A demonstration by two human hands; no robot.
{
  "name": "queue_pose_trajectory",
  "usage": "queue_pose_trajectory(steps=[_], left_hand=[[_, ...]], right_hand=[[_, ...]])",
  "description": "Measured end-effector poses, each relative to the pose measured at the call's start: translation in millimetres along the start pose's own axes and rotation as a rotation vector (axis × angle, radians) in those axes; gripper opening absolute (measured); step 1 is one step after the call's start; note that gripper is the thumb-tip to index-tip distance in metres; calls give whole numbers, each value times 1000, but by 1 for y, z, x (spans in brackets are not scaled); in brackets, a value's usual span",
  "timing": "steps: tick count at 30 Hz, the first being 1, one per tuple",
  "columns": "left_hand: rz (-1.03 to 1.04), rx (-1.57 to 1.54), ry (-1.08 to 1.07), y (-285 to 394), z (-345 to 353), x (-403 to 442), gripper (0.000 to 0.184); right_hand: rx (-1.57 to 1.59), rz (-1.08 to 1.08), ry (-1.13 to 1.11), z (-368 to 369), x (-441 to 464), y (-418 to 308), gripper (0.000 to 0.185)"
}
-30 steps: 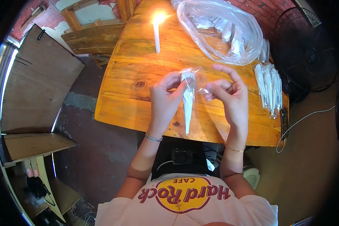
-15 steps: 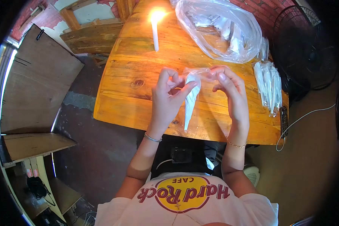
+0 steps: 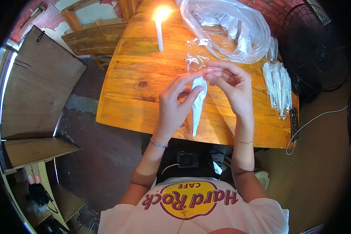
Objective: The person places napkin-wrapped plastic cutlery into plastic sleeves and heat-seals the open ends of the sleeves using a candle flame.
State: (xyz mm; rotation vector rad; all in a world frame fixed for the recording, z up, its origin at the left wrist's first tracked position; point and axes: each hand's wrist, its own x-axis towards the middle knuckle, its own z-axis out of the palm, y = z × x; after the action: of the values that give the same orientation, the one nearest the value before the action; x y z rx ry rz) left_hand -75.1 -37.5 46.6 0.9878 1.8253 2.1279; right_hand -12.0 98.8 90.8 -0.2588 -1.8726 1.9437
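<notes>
My left hand (image 3: 175, 99) grips the top of a white, cone-shaped wrapped item (image 3: 198, 103), whose narrow tip points toward me. Clear plastic (image 3: 197, 60) stretches beyond its wide end. At that end my right hand (image 3: 232, 85) pinches the plastic, its fingertips touching those of my left hand. A lit white candle (image 3: 159, 37) stands upright on the wooden table (image 3: 124, 97), beyond my hands and to the left.
A large clear plastic bag (image 3: 257, 43) with white items inside lies at the back. Several wrapped white items (image 3: 277, 87) are piled at the right, near a black remote-like object (image 3: 294, 124). A dark fan (image 3: 316, 54) stands behind them.
My right hand has come in from the right and now meets my left hand at the plastic. The loose plastic now extends away from me, above the fingers.
</notes>
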Motion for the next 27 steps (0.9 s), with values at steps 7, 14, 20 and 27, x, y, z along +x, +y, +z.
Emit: queue_pose_trajectory(steps=[7, 14, 20, 27], left_hand=[[-44, -263, 118, 8, 1, 9, 20], [-35, -203, -71, 8, -8, 14, 16], [58, -255, -17, -3, -5, 13, 8], [181, -157, -15, 0, -5, 16, 13]], right_hand=[[-31, -163, 85, 8, -6, 1, 33], [-129, -292, 52, 5, -8, 7, 17], [-305, -457, -53, -4, -9, 4, 15], [123, -125, 81, 9, -21, -14, 5]])
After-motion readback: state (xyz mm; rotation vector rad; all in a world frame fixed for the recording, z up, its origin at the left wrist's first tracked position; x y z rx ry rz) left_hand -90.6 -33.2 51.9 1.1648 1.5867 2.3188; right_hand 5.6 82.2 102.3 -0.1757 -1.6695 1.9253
